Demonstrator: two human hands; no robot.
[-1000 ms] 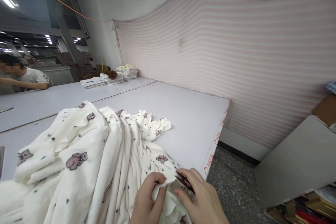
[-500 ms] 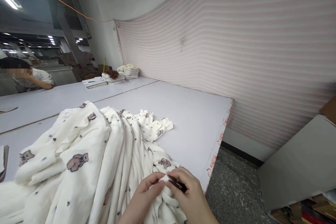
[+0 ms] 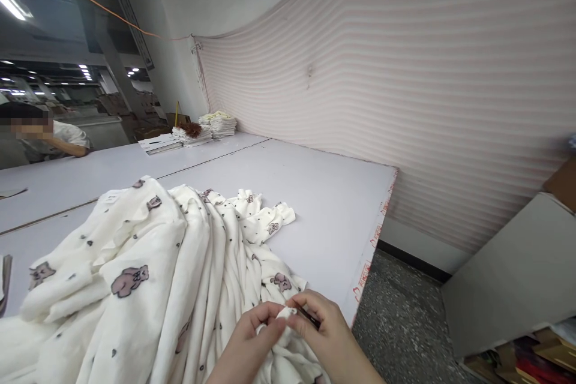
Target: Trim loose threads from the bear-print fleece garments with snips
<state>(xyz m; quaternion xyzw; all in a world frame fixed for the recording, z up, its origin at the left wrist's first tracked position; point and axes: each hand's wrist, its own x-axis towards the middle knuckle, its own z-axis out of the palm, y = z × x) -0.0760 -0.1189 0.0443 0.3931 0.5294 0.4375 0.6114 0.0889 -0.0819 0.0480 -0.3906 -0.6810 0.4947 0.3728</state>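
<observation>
A white garment (image 3: 157, 270) printed with brown bears and small dark marks lies in loose folds over the near part of the table. At its right side my left hand (image 3: 256, 333) pinches a small bit of the white cloth between thumb and fingers. My right hand (image 3: 324, 327) meets it there, fingertips at the same pinched bit. Within the right hand's curled fingers sits a small dark tool (image 3: 309, 315), which looks like thread snips. Its blades are hidden by the fingers and cloth.
The pale table (image 3: 324, 186) ends at a taped right edge. Cloth stacks (image 3: 220, 125) stand at its back, near a striped pink-and-white curtain (image 3: 382, 84). A grey cabinet (image 3: 513, 276) stands right, beyond the speckled floor (image 3: 405, 306). Another person (image 3: 67, 135) leans on the far left side.
The view has shifted slightly. Both hands stay together at the cloth; the right hand has turned a little, and less of the dark tool shows.
</observation>
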